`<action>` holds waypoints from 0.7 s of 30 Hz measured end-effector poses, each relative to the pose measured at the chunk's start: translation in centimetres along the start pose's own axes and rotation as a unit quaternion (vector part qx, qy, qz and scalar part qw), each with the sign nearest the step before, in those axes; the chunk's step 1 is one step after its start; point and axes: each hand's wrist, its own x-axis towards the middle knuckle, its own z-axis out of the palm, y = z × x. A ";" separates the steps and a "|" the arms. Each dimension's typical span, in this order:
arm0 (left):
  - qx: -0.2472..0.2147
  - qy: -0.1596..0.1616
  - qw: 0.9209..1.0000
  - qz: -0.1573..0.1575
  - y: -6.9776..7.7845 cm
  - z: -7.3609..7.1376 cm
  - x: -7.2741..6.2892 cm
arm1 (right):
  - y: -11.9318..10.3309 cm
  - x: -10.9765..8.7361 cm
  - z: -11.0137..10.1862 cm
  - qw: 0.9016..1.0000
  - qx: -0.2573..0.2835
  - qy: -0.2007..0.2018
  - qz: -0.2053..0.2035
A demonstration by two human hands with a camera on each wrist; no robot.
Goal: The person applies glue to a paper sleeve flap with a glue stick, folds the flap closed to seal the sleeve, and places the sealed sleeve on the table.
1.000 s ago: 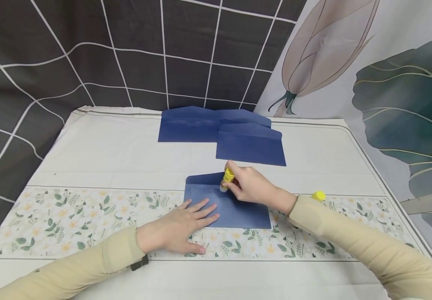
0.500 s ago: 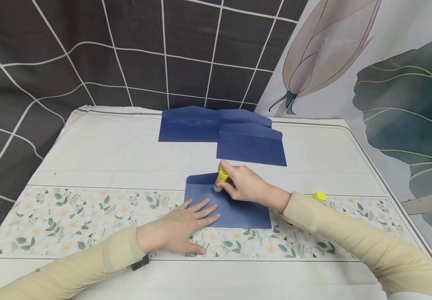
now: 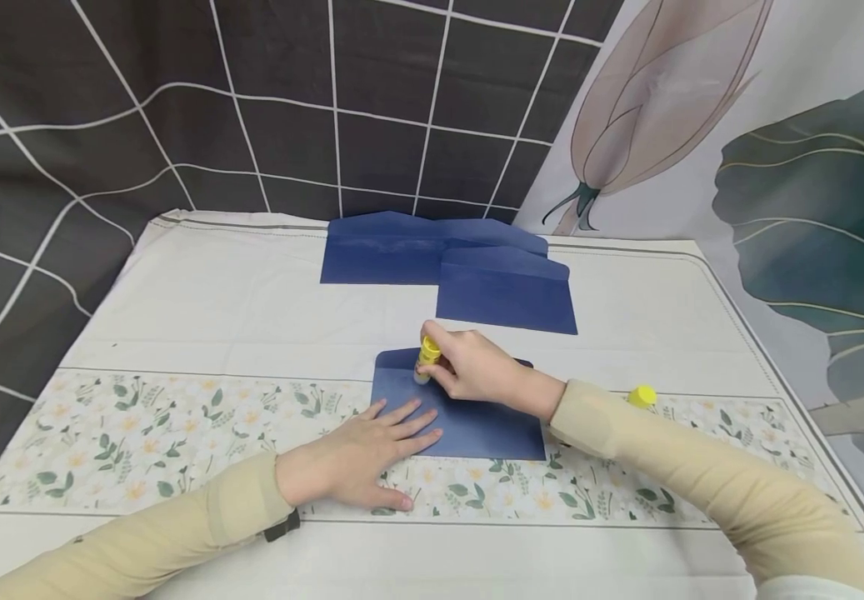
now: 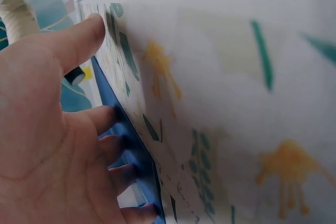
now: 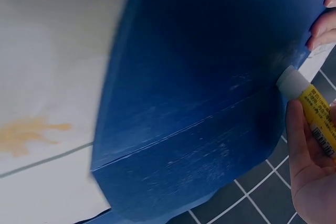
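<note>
Pinching the glue stick (image 3: 428, 353), the right hand (image 3: 480, 368) had slid leftward, seemingly gluing more of the envelope (image 3: 480, 427). The left hand (image 3: 373, 452), spread and empty, rested on it, short of the back edge of the counter (image 3: 222, 292).

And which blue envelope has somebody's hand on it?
The envelope at the front: the left hand rests partly on it, and the right hand holds a glue stick there. The other envelopes lie farther back, untouched by either hand.
</note>
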 end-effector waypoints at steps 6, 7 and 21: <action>0.005 0.005 1.000 -0.001 0.0 0.0 0.0 | -0.5 1.1 0.4 1.000 0.006 0.005 -0.017; 0.006 0.005 1.000 -0.002 0.0 0.0 0.0 | -0.5 1.2 0.5 1.000 0.006 0.003 -0.018; 0.002 -0.004 1.000 -0.009 0.2 -0.1 -0.1 | -1.2 3.3 1.4 0.999 0.015 -0.008 -0.029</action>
